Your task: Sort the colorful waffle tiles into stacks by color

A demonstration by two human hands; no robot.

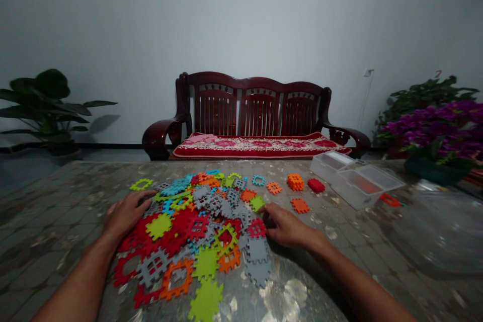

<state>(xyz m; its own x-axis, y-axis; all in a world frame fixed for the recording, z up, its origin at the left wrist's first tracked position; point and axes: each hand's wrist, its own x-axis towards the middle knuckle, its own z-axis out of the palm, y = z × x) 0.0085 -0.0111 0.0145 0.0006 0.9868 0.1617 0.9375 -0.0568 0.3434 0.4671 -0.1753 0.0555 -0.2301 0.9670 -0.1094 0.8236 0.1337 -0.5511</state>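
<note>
Where the pile of colored plastic pieces (188, 231) spreads: they overlap loosely on the table (56, 201), so lifting one could drag its neighbors along.
Left hand (126, 214): open wide, fingers spread on the pile's left edge, holding nothing visible.
Right hand (285, 226): fingers low against a red piece (256, 228); cannot tell whether they grip it.
Risk: a careless sweep could scatter pieces into the orange pieces (300, 205) lying apart, near the clear box (356, 183).
</note>
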